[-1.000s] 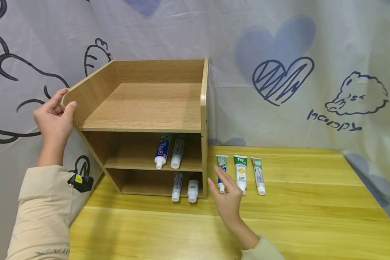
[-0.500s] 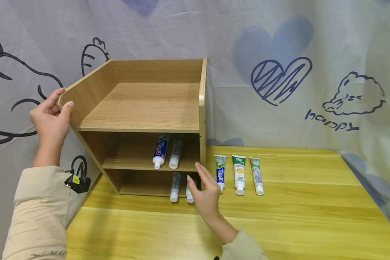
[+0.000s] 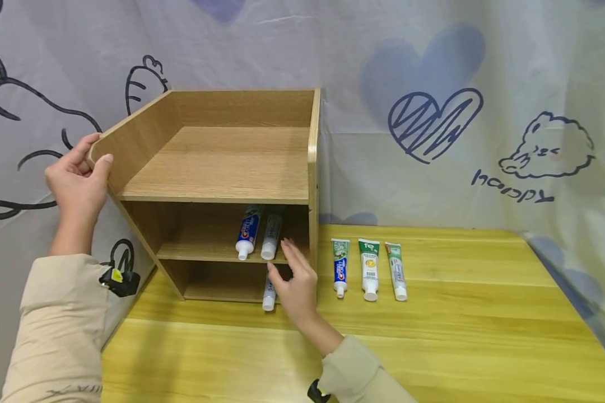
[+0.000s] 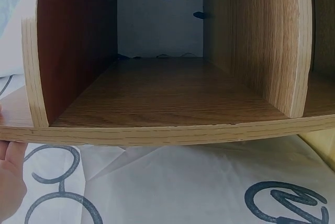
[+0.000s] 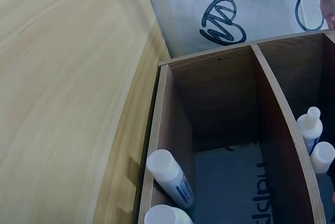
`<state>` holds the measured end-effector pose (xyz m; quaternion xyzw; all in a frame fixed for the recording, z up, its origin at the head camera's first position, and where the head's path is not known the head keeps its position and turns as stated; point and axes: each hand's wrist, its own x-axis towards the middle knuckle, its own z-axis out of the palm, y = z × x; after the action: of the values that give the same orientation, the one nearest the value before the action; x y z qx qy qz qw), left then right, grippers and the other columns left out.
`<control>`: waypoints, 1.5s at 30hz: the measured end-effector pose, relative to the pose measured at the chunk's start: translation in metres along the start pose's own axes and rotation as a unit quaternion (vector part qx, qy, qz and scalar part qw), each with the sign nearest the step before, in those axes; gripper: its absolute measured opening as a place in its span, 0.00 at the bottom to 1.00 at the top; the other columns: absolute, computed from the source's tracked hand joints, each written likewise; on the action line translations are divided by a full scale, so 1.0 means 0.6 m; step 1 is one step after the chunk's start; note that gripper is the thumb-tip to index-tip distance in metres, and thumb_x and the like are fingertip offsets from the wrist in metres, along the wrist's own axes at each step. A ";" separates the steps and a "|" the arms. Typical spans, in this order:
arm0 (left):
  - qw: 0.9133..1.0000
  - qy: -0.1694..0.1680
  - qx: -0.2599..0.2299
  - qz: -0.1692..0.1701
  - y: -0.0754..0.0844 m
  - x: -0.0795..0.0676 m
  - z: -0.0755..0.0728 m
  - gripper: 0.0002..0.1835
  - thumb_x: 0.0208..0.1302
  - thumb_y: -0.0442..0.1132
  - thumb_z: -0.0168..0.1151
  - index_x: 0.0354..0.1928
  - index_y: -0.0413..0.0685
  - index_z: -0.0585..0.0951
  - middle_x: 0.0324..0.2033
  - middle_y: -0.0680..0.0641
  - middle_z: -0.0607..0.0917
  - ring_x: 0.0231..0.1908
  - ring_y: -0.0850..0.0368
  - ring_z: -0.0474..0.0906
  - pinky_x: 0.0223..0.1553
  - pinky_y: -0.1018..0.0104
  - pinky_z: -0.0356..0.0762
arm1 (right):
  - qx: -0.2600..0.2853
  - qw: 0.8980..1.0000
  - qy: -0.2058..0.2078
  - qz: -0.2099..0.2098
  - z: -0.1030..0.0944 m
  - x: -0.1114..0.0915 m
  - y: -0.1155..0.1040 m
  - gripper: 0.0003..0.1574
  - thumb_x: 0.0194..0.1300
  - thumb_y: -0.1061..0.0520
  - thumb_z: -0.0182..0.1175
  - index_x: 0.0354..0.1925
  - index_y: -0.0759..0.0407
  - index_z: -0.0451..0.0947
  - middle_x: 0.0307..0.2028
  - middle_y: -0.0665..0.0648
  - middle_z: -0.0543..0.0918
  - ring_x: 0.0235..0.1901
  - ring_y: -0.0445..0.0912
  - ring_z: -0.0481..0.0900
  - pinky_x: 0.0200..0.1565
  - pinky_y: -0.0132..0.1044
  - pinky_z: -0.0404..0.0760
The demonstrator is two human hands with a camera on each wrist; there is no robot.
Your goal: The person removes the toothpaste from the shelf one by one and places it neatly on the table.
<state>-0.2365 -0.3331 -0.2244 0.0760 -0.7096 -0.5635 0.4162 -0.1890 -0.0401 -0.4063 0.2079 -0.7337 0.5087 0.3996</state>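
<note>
My left hand (image 3: 78, 187) grips the upper front corner of the left side panel of a wooden shelf unit (image 3: 212, 193); in the left wrist view its fingers show at the left edge. My right hand (image 3: 298, 288) is in front of the unit's right side, thumb and fingers spread apart. Its fingertips are close to the cap of a white toothpaste tube (image 3: 271, 238) on the middle shelf. Left of that tube lies a blue toothpaste tube (image 3: 248, 232). On the bottom level a white-capped tube (image 3: 269, 296) shows beside my thumb; the tube right of it (image 5: 167, 174) is hidden behind my hand in the head view.
Right of the unit, a blue-and-green tube (image 3: 340, 268), a white-and-green tube (image 3: 370, 271) and a slimmer tube (image 3: 397, 274) lie in a row on the yellow wooden table (image 3: 464, 324). A printed curtain (image 3: 433, 196) hangs close behind the unit.
My right hand has moved left and slightly up, from the tubes on the table to the front of the shelves. My left hand keeps its grip on the panel.
</note>
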 end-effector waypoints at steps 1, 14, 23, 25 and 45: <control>1.000 0.001 0.001 0.001 0.000 0.000 0.000 0.18 0.56 0.29 0.59 0.49 0.49 0.82 0.25 0.68 0.82 0.25 0.79 0.78 0.27 0.89 0.74 | 0.002 1.000 -0.004 0.004 0.004 0.002 0.000 0.26 0.50 0.66 0.66 0.48 0.76 0.75 0.49 0.71 0.78 0.52 0.59 0.78 0.52 0.41 0.78; 1.000 0.003 -0.013 0.020 -0.004 -0.002 0.001 0.17 0.55 0.28 0.59 0.48 0.47 0.83 0.24 0.68 0.81 0.24 0.78 0.78 0.24 0.89 0.73 | -0.018 0.998 -0.039 0.037 0.041 0.023 -0.007 0.28 0.50 0.67 0.66 0.50 0.77 0.74 0.49 0.73 0.77 0.50 0.60 0.78 0.50 0.42 0.79; 1.000 0.009 0.000 0.014 -0.004 -0.002 0.001 0.18 0.55 0.29 0.59 0.48 0.48 0.82 0.26 0.68 0.82 0.25 0.79 0.78 0.26 0.89 0.73 | -0.061 0.995 -0.038 0.071 0.054 0.019 -0.007 0.28 0.50 0.65 0.67 0.50 0.75 0.74 0.49 0.71 0.78 0.49 0.59 0.79 0.50 0.41 0.79; 1.000 0.011 0.004 0.013 -0.003 -0.002 0.001 0.18 0.55 0.29 0.60 0.48 0.49 0.83 0.26 0.67 0.82 0.25 0.80 0.78 0.26 0.89 0.73 | -0.072 0.994 -0.033 0.078 0.057 0.019 -0.007 0.28 0.51 0.64 0.67 0.50 0.74 0.75 0.49 0.70 0.79 0.49 0.59 0.80 0.49 0.40 0.80; 0.999 0.009 -0.025 0.028 -0.003 -0.003 0.004 0.17 0.54 0.27 0.59 0.46 0.46 0.83 0.21 0.68 0.81 0.23 0.78 0.78 0.24 0.88 0.73 | -0.192 0.978 0.079 -0.010 0.083 0.001 0.008 0.23 0.42 0.67 0.70 0.42 0.70 0.79 0.40 0.65 0.83 0.41 0.53 0.83 0.44 0.36 0.82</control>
<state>-0.2377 -0.3308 -0.2273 0.0508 -0.6932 -0.5687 0.4397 -0.2113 -0.0837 -0.4166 0.0938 -0.7814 0.3695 0.4941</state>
